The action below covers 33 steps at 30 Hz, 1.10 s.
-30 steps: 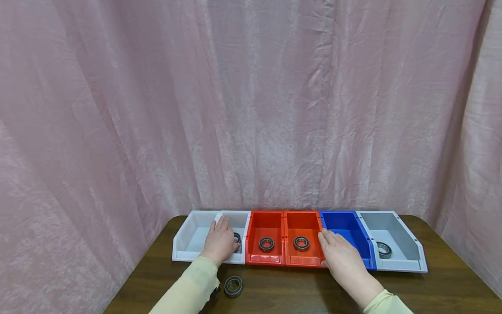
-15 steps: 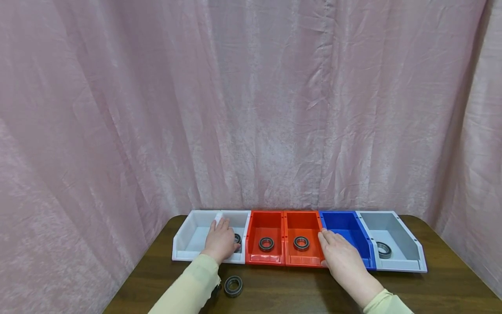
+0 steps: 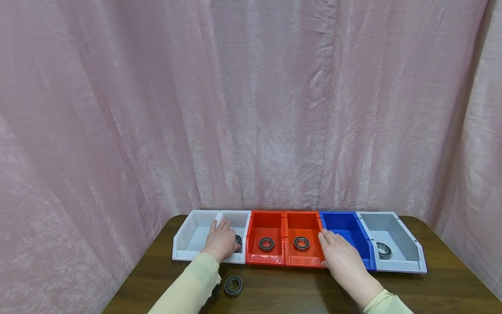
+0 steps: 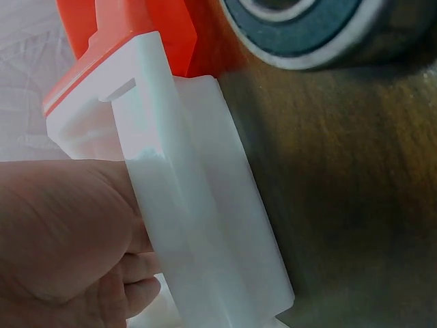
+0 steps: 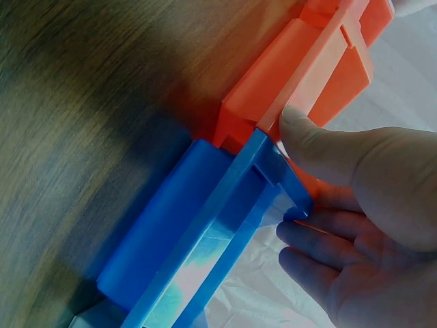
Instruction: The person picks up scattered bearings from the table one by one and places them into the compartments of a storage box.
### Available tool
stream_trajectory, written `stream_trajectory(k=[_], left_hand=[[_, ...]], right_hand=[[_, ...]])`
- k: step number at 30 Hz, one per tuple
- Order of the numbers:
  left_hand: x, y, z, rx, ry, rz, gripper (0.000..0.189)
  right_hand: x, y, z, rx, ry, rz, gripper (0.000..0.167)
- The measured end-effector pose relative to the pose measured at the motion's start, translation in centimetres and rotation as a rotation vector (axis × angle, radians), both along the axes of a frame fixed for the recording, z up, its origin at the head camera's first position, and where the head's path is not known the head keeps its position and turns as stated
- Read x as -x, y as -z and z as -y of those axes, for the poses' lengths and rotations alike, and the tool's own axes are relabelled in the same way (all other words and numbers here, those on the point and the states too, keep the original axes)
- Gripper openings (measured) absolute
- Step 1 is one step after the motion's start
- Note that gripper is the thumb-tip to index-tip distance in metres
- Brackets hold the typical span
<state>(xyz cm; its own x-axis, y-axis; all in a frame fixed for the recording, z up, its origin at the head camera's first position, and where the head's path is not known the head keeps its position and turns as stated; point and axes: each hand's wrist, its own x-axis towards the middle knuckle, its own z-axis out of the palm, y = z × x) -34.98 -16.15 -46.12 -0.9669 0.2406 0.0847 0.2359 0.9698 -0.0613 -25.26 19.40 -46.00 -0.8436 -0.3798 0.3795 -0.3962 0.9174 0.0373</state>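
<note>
In the head view, my left hand (image 3: 220, 241) rests over the wall between the two white bins at the left. A dark-rimmed ball bearing (image 3: 238, 240) lies in the inner white bin (image 3: 248, 235), next to the thumb and partly hidden. In the left wrist view, the bin's front lip hides part of the fingers. My right hand (image 3: 341, 255) lies along the join of the orange bin (image 3: 306, 261) and the blue bin (image 3: 343, 218). Its thumb (image 5: 311, 140) touches the orange bin's edge, with the other fingers stretched beside the blue wall. Neither hand visibly holds a bearing.
Bearings lie in the red bin (image 3: 266, 244), the orange bin and the grey bin (image 3: 383, 250). On the wooden table (image 3: 290, 292), another bearing (image 3: 233, 286) lies before the bins; a dark object (image 3: 216, 290) is mostly behind the left sleeve. A pink curtain (image 3: 251, 109) hangs behind.
</note>
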Motion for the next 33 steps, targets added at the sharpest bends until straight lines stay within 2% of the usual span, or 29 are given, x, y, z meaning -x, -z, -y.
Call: stream_trajectory(k=[9,16,33], left_hand=[[0.20,0.12,-0.12,0.047,0.000,0.009,0.046],[-0.03,-0.28,-0.36,0.070,0.009,0.006,0.041],[0.22,-0.06,-0.38,0.117,0.019,0.003,0.032]], right_hand=[[-0.03,0.16,-0.14,-0.001,0.000,-0.011,0.072],[-0.04,0.14,-0.15,-0.002,0.000,-0.015,0.072],[-0.06,0.14,-0.10,-0.002,-0.001,-0.018,0.073]])
